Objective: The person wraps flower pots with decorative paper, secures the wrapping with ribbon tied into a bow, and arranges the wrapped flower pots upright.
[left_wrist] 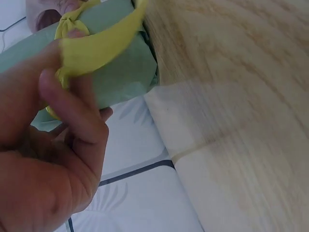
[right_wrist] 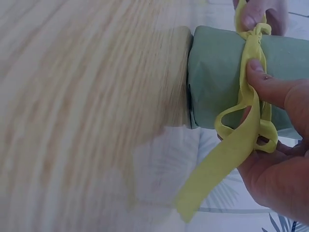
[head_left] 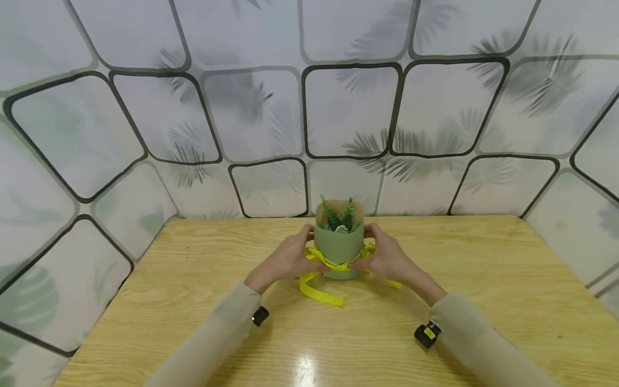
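A small potted plant wrapped in green paper [head_left: 333, 244] stands upright on the wooden table, green leaves and a white flower showing at its top. Round its lower part runs a yellow ribbon [head_left: 321, 294], knotted in front, its tails trailing onto the table. My left hand [head_left: 290, 255] grips the wrapped plant from the left, thumb in front by the ribbon. From the other side my right hand [head_left: 387, 255] holds it, thumb [right_wrist: 270, 87] pressing on the ribbon band and fingers behind. In the left wrist view a ribbon tail [left_wrist: 104, 48] hangs across the left fingers.
The wooden table [head_left: 193, 306] meets a patterned wall covering [head_left: 271, 118] close behind the plant. More of that covering [head_left: 43, 258] rises at the left side. Each sleeve carries a small black wrist camera [head_left: 426, 335].
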`<action>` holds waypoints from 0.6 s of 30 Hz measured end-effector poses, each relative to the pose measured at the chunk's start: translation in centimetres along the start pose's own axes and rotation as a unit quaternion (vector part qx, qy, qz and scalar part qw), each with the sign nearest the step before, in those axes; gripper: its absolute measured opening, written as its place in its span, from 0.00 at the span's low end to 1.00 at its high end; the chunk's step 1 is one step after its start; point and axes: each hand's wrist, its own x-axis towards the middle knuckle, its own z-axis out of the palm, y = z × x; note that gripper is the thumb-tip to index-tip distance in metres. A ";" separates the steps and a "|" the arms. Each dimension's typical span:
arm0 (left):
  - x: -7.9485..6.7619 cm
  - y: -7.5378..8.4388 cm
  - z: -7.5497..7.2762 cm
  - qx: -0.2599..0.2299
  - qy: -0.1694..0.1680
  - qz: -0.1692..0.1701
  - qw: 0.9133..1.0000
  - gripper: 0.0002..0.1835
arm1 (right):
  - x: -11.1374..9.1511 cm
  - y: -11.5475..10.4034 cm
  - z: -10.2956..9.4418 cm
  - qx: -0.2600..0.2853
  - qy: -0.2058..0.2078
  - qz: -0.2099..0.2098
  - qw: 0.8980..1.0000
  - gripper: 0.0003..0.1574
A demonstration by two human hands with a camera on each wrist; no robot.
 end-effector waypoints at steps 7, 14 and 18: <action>-0.6 -0.2 -0.6 0.102 -0.025 -0.011 0.994 0.49 | -0.4 0.4 0.3 0.000 0.008 -0.008 1.000 0.55; -2.1 -0.9 -0.9 0.165 -0.053 -0.060 0.983 0.57 | -1.0 1.1 -0.2 0.000 -0.004 -0.006 1.000 0.53; -3.5 -2.0 -1.5 0.175 -0.052 -0.079 0.980 0.55 | -1.6 1.3 -0.9 -0.016 -0.021 0.025 0.999 0.55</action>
